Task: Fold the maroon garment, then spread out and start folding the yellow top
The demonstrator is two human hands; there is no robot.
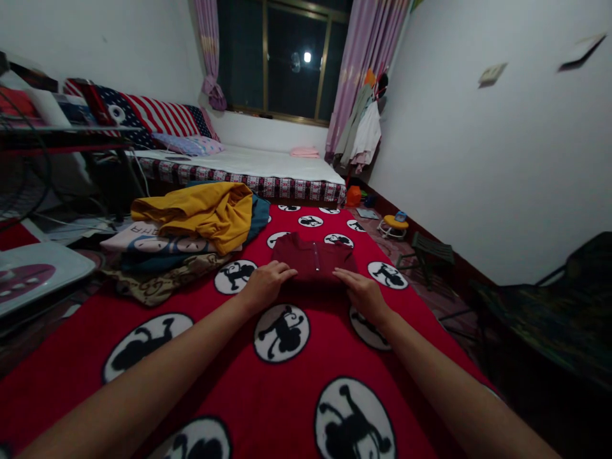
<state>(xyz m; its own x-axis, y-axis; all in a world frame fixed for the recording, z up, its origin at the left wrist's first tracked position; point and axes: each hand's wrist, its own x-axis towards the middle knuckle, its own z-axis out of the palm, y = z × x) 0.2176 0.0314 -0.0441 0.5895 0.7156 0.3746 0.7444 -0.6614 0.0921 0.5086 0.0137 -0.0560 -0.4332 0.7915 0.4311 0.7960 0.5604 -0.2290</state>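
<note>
A dark maroon shirt (313,260) with a short buttoned placket lies folded into a compact bundle on the red blanket (229,382). At the bundle's near left side, my left hand (265,284) is closed on the fabric, its fingertips pressed together. My right hand (366,294) grips the near right side, fingers fairly straight and pointing inward. The shirt's underside is hidden. To the left of my left hand rests a pile of clothes, with a mustard yellow garment (205,207) on top and a pale printed one (143,239) below.
Beyond the blanket stands a bed (268,162) under a window. A cluttered desk (71,131) and a white board-like surface (43,271) are at left. Along the right wall are a small yellow stool (394,223), a folding stool (428,252) and a dark camouflage chair (554,312).
</note>
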